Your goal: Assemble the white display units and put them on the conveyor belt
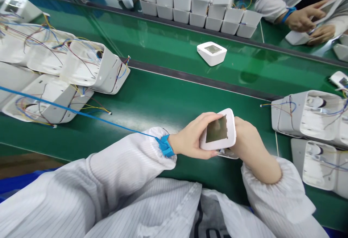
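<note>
Over the green workbench, my left hand (194, 136) grips a white front panel (231, 127) with a dark grey display by its left side, thumb and fingers at its edges. Beneath the panel shows part of a white housing (228, 153), tilted, with a bit of its inside visible. My right hand (246, 136) is curled against the housing at the right, its fingertips hidden behind the panel. A blue wrist strap (165, 146) with a blue cord is around my left wrist.
Open white housings (84, 62) with loose wires crowd the left; more housings (312, 115) stand at the right. A finished-looking white device (212, 53) lies on the green strip ahead. Stacked white housings (195, 11) line the far side, where a co-worker's hands (304, 19) handle a white part.
</note>
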`<state>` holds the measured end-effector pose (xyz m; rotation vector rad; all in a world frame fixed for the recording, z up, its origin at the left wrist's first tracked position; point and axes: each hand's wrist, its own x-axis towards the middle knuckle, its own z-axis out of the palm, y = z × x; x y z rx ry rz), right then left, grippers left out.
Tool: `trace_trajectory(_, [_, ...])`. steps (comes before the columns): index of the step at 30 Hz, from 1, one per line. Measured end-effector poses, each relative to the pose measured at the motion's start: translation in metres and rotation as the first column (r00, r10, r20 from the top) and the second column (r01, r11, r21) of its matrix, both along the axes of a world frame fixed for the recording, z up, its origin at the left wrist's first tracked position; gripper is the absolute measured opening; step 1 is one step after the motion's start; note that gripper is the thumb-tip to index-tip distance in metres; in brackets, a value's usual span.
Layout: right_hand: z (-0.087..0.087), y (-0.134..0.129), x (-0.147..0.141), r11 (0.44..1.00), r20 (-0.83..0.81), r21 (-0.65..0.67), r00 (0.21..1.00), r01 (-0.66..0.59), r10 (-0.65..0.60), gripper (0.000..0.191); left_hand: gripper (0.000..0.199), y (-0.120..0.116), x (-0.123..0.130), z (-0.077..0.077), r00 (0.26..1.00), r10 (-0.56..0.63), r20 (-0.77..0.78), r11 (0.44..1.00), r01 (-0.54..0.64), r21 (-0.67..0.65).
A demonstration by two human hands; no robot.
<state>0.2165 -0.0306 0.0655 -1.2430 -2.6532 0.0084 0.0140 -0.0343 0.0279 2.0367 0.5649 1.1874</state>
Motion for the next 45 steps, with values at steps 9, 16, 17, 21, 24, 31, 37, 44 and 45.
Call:
trace_trajectory(9, [0.015,0.032,0.039,0.745,-0.453,-0.657,0.849,-0.113,-0.270,0.017,0.077,-0.005,-0.001,0.009,0.886,0.018,-0.463,0.980,0.077,0.185])
trace_trajectory(16, [0.003,0.024,0.008,0.621,-0.562,-0.775,0.574,-0.114,-0.596,0.026,0.086,-0.004,0.000,0.004,0.886,0.031,-0.462,0.989,0.039,0.140])
trace_trajectory(17, [0.000,0.022,0.002,0.598,-0.563,-0.788,0.569,-0.148,-0.600,0.027,0.086,-0.004,0.000,0.004,0.883,0.035,-0.468,0.991,0.029,0.129])
trace_trajectory(21, [-0.005,0.019,-0.007,0.589,-0.602,-0.783,0.484,-0.201,-0.635,0.027,0.091,-0.003,-0.002,0.004,0.850,0.035,-0.525,0.998,-0.004,0.061])
trace_trajectory(24, [-0.004,0.019,-0.007,0.614,-0.611,-0.769,0.484,-0.176,-0.627,0.025,0.099,-0.004,-0.001,0.006,0.853,0.020,-0.522,1.000,-0.006,0.027])
trace_trajectory(31, [-0.002,0.013,-0.012,0.788,-0.735,-0.612,0.424,-0.076,-0.530,0.012,0.108,-0.016,0.006,0.011,0.795,0.082,-0.601,0.996,-0.079,0.032])
trace_trajectory(37, [-0.006,0.007,-0.014,0.888,-0.738,-0.452,0.523,0.086,-0.426,0.018,0.091,-0.018,0.006,0.009,0.798,0.186,-0.572,0.982,-0.161,0.095])
trace_trajectory(44, [-0.006,0.007,-0.013,0.863,-0.540,-0.445,0.698,0.239,-0.471,0.048,0.083,-0.011,0.001,0.001,0.834,0.356,-0.422,0.918,-0.228,0.324])
trace_trajectory(45, [-0.006,0.007,-0.012,0.863,-0.538,-0.445,0.699,0.238,-0.471,0.044,0.082,-0.010,0.000,0.002,0.860,0.328,-0.390,0.924,-0.207,0.321])
